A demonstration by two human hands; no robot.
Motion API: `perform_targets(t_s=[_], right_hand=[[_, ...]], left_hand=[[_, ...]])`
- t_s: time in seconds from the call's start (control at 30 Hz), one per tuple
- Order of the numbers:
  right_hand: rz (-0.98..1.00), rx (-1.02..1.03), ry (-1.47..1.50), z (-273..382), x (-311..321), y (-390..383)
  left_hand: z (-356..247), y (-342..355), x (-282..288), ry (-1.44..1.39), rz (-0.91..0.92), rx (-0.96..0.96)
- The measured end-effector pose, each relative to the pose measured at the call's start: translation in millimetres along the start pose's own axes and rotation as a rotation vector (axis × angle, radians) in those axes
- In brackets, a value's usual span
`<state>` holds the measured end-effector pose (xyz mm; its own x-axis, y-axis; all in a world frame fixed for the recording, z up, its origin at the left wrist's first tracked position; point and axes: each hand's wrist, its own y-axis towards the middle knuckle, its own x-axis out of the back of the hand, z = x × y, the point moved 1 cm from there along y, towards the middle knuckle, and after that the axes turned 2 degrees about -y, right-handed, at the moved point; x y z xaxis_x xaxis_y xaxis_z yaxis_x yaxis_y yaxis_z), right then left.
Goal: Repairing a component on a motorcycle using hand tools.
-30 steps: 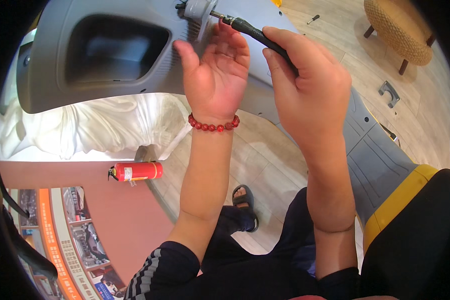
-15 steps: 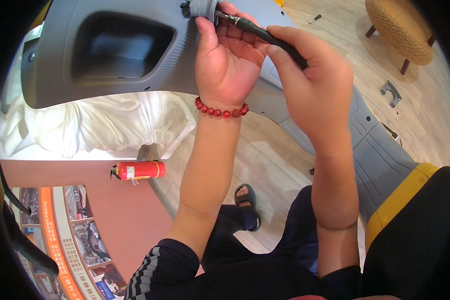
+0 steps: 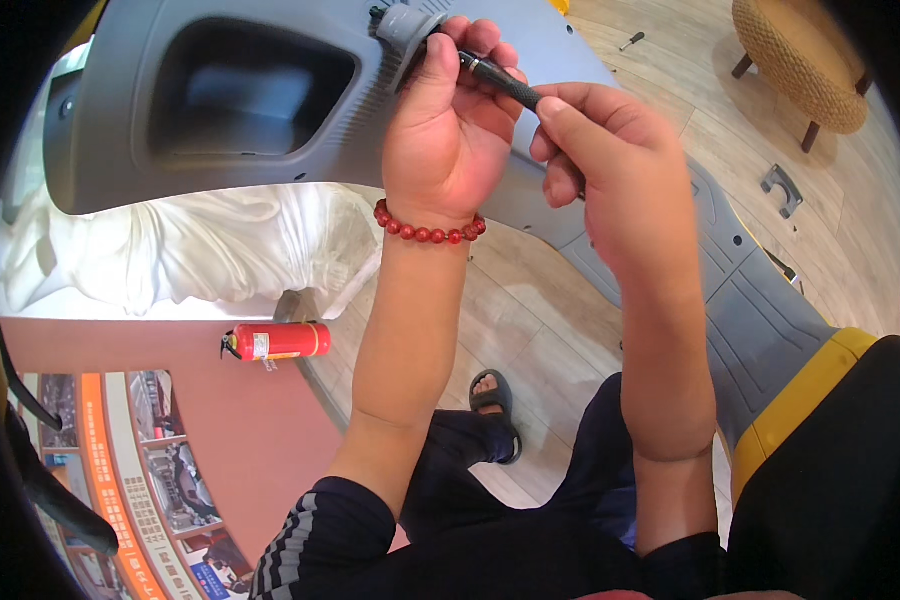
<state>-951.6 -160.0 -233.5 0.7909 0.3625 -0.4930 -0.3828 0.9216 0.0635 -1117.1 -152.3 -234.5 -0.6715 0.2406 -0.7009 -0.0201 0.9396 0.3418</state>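
My left hand, palm up with a red bead bracelet at its wrist, has its thumb and fingers closed around a grey plastic fitting. Between its thumb and fingers passes the front end of a black screwdriver, whose tip is hidden. My right hand grips the textured handle of that screwdriver, thumb and forefinger pinching it midway. Behind both hands lies a large grey moulded panel with a deep dark recess; the fitting is seen in front of it.
A ridged grey surface with yellow trim runs to the right. On the wooden floor are a wicker seat, a small dark tool and a grey bracket. A red fire extinguisher and white sculpture are at the left.
My left hand has shifted slightly left, and the grey fitting has tilted. The screwdriver's front end now sits behind my left thumb. My right fingers have changed their hold on the handle.
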Motion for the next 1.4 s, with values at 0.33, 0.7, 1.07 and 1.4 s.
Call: perform_targets(t_s=[0.33, 0.7, 1.07, 1.4], right_hand=[[0.042, -0.033, 0.158, -11.3, -1.2, 4.6], [0.346, -0.484, 0.538, -11.6, 18.1, 22.3], [0.148, -0.205, 0.333, 4.7, -2.4, 1.9], [0.063, -0.17, 0.274, 13.3, 4.6, 11.9]], left_hand=[[6.0, -5.3, -17.4, 0.078, -0.173, -0.077], [0.1, 0.1, 2.1, -0.179, 0.075, 0.018], [-2.1, 3.8, 2.8, -0.302, 0.184, 0.161], [-3.8, 1.2, -0.9, -0.34, 0.093, 0.142]])
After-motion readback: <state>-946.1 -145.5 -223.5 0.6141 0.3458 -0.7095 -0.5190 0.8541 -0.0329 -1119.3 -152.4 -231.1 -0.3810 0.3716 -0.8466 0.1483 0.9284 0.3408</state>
